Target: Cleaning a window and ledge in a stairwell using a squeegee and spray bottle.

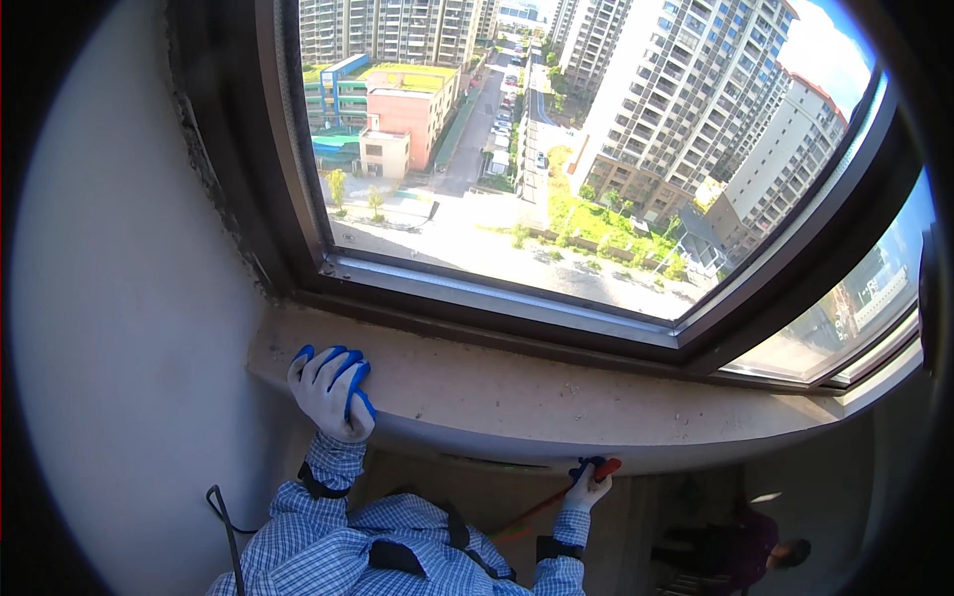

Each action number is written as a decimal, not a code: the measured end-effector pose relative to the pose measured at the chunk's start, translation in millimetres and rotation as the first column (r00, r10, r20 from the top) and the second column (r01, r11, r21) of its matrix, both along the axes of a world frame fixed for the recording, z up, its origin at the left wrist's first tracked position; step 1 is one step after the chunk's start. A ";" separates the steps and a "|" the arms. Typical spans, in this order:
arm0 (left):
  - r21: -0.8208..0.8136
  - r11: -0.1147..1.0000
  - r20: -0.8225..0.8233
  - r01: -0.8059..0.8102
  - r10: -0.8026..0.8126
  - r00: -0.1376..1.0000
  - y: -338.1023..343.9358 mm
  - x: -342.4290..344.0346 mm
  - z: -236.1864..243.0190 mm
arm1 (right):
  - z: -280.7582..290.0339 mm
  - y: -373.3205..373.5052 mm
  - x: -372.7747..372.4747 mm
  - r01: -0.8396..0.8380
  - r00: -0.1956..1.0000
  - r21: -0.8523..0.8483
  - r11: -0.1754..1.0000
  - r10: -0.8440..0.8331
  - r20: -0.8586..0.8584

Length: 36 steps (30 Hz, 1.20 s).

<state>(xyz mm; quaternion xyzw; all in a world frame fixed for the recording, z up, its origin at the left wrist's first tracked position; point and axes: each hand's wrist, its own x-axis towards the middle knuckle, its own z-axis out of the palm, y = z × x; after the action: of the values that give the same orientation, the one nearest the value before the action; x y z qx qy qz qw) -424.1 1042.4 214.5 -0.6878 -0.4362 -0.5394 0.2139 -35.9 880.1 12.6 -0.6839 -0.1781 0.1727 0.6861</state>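
Observation:
My left hand [333, 389], in a white glove with blue on the fingers, lies on the pale window sill [477, 382] near its left end. Its fingers stretch toward the window frame and hold nothing. Lower and to the right, just under the sill's front edge, my right hand [589, 487] wears the same kind of glove. It is closed around a red handle [608, 468] with a thick end. A thin red-orange length runs from that hand down to the left toward my body. What lies at its far end is hidden.
A dark brown window frame [517, 333] with glass rises beyond the sill, with tall buildings and a road far below outside. At left stands a white wall [119, 298]. Another person [750, 546] is at the lower right, in shadow. A black loop [221, 512] sticks up at lower left.

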 end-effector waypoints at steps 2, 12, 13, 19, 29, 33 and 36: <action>-0.001 1.000 0.002 -0.002 0.002 1.000 -0.6 0.4 0.7 | -3.2 -0.8 1.0 -0.012 1.000 0.024 1.000 0.012 0.024; -0.030 1.000 -0.008 -0.010 0.010 1.000 -2.4 -0.1 3.8 | -5.2 0.5 2.7 -0.008 1.000 0.015 1.000 0.008 0.022; -0.029 1.000 -0.007 -0.011 0.010 1.000 -2.0 -0.2 2.7 | -5.0 0.8 2.5 -0.006 1.000 0.008 1.000 0.006 0.022; -0.015 1.000 -0.014 -0.011 0.011 1.000 -2.0 -1.5 -0.3 | -0.9 -0.2 -1.6 -0.034 0.997 0.040 0.999 0.031 0.073; 0.000 1.000 -0.013 -0.008 0.008 1.000 2.0 -1.0 -3.8 | 0.1 0.8 -0.3 -0.034 0.997 0.023 0.999 0.033 0.065; 0.000 1.000 -0.012 -0.014 0.014 1.000 5.2 1.0 -3.2 | -1.2 5.4 2.3 -0.023 0.999 0.014 1.000 0.023 0.047; 0.025 0.999 -0.003 -0.027 0.028 1.000 3.0 -2.7 -4.3 | -0.3 6.9 1.3 -0.042 0.997 0.035 0.999 0.039 0.071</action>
<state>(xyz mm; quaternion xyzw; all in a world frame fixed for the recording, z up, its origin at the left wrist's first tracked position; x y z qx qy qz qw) -426.7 1045.4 210.2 -0.6800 -0.4383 -0.5405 0.2309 -34.6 887.0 12.3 -0.6731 -0.2190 0.1594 0.6881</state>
